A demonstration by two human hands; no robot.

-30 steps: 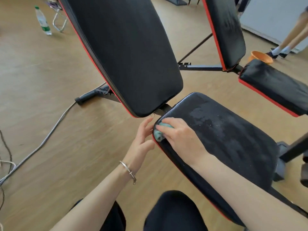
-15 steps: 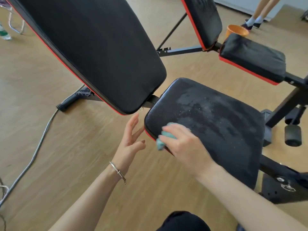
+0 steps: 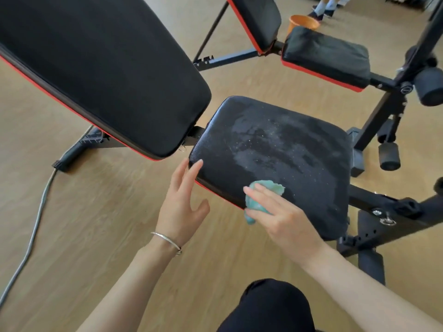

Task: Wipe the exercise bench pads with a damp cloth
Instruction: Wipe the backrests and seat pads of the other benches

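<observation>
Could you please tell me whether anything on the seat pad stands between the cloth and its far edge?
Nothing visible does. The right hand holds the cloth at the near edge of the seat pad; beyond it lie only damp streaks and specks. The left hand is aside, by the pad's corner.

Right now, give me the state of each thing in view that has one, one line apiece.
Seat pad, streaked with damp patches and specks.
Back pad, tilted up, even matte black.
Cloth, bunched, pressed on the seat pad's near edge.
Right hand, grips the cloth.
Left hand, open, fingers straight by the seat pad's corner.
Orange bucket, upright on the floor, contents hidden.
</observation>
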